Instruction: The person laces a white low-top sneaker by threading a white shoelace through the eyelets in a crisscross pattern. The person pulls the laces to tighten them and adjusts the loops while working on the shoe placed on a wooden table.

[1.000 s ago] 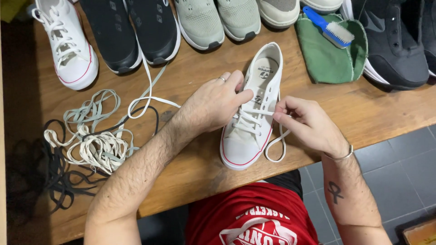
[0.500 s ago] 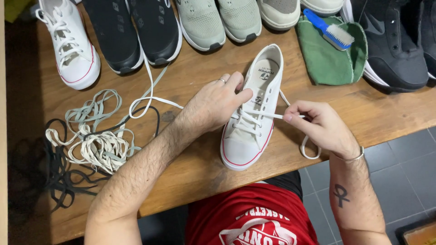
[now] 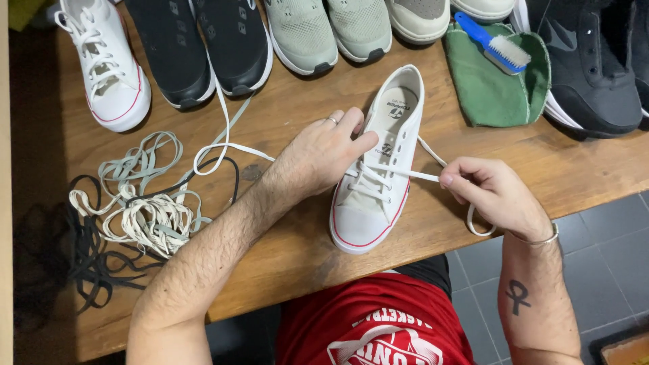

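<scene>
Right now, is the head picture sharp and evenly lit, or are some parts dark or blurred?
Head view: the white sneaker and both hands, left hand and right hand, are sharp, with no motion blur; light on the wooden table is soft and even, no glare; the far left edge falls into shadow, so the black laces there are hard to make out.

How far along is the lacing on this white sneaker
Done: the lower eyelets near the toe of the white sneaker already carry crossed lace. In hand: the left hand steadies the shoe while the right hand pulls the white lace out sideways, taut. Left: the upper eyelets near the opening look empty, and no bow is tied.
</scene>
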